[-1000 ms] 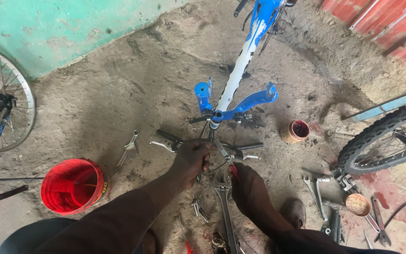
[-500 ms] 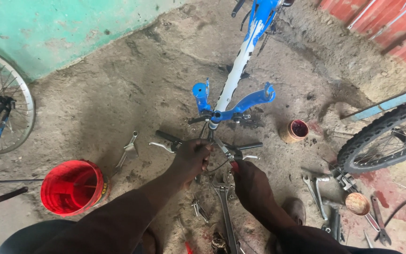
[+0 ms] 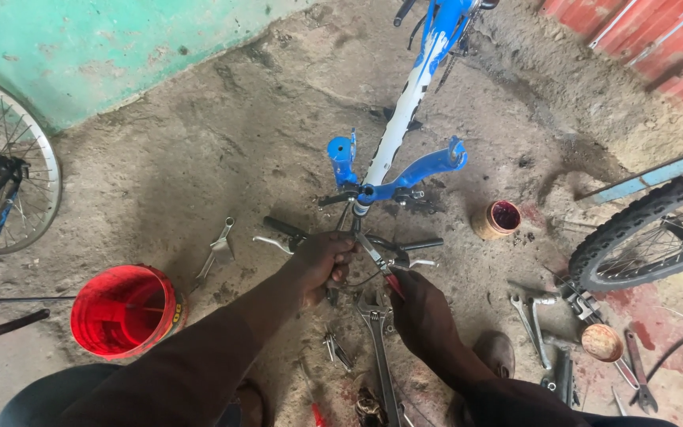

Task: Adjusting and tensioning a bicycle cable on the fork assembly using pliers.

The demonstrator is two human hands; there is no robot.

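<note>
- Blue bike frame point(image 3: 405, 103) stands upside down — just past both hands.
- Left hand point(image 3: 322, 265) is wrapped tight around the black handlebar point(image 3: 286, 229).
- Right hand point(image 3: 420, 312) grips a red-handled tool point(image 3: 381, 265).
- Red bucket point(image 3: 124, 310) sits left of the left hand.

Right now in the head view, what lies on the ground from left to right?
Spoked wheel → red bucket → left hand → right hand → small round tin → knobby tyre.
</note>
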